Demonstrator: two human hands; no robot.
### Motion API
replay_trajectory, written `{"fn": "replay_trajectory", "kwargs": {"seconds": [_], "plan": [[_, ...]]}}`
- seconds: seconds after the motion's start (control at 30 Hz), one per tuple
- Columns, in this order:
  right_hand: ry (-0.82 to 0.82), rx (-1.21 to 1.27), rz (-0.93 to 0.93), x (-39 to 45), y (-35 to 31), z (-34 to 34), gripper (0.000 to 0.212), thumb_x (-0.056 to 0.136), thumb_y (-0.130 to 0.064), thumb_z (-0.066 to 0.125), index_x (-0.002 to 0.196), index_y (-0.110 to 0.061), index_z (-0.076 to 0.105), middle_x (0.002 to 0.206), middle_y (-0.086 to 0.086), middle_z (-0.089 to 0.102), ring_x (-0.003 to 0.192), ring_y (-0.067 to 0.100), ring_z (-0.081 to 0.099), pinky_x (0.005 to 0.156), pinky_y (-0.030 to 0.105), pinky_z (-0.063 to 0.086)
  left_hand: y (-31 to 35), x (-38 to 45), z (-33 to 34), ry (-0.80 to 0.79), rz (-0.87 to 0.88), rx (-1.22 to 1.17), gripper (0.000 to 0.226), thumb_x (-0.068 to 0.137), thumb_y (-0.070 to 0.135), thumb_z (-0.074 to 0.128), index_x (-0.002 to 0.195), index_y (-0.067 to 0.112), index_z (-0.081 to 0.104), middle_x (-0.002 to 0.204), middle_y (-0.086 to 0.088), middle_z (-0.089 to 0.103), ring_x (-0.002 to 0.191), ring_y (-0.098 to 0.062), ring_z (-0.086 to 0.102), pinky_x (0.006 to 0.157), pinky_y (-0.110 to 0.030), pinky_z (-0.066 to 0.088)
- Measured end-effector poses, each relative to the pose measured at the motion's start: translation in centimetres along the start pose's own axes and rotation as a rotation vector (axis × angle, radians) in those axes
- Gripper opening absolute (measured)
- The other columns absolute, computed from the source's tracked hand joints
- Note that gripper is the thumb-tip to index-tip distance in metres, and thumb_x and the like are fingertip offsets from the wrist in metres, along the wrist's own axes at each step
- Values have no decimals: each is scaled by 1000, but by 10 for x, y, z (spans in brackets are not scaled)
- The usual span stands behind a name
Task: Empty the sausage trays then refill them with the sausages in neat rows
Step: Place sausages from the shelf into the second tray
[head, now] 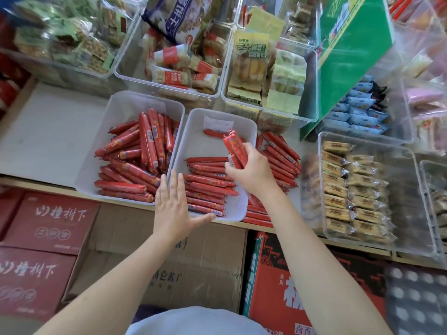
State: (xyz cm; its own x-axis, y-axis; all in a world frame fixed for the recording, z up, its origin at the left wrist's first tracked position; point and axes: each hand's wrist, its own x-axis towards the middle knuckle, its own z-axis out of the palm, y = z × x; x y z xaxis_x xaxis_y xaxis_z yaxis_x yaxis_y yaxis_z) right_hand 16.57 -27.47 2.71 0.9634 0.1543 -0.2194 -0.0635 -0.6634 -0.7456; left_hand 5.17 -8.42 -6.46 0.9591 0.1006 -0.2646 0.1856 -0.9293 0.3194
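Observation:
Two white trays sit side by side on the shelf. The left tray [101,151] holds a jumbled heap of red sausages [137,163]. The right tray [191,139] has a row of sausages [205,189] stacked along its near half and one lone sausage [214,133] at its far end. My right hand [249,171] grips a small bunch of sausages [234,147] above this tray. My left hand [173,204] lies flat with straight fingers on the tray's near left corner. A loose pile of sausages [281,157] lies on the shelf right of the tray.
Clear bins of packaged snacks [183,68] stand behind the trays, and another clear bin [353,189] of wrapped biscuits to the right. A green box [348,56] leans at the back right. Cardboard cartons [167,262] are stacked below the shelf edge.

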Motion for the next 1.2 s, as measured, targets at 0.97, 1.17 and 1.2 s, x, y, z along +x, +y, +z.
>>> {"fn": "replay_trajectory", "kwargs": {"seconds": [0.97, 1.17, 1.2], "plan": [[282, -506, 60, -1, 107, -1, 45, 95, -25, 52, 136, -6, 47, 135, 15, 51, 125, 32, 47, 102, 45, 39, 27, 0, 11, 27, -11, 155, 131, 67, 98, 22, 159, 6, 5, 165, -20, -6, 149, -39, -21, 122, -54, -5], [-61, -717, 210, -3, 159, 8, 109, 79, -75, 57, 155, -11, 13, 162, 12, 14, 150, 29, 12, 120, 47, 14, 26, 0, 15, 38, 9, 218, 125, 71, 98, 16, 159, 10, 10, 166, -16, -1, 149, -41, -20, 122, -56, -6], [-48, -750, 209, 0, 159, 10, 114, 74, -79, 58, 155, -11, 13, 161, 12, 16, 148, 30, 15, 119, 47, 16, 26, 0, 15, 43, 7, 215, 125, 71, 97, 17, 159, 9, 11, 166, -16, 0, 149, -41, -19, 122, -56, -5]]}}
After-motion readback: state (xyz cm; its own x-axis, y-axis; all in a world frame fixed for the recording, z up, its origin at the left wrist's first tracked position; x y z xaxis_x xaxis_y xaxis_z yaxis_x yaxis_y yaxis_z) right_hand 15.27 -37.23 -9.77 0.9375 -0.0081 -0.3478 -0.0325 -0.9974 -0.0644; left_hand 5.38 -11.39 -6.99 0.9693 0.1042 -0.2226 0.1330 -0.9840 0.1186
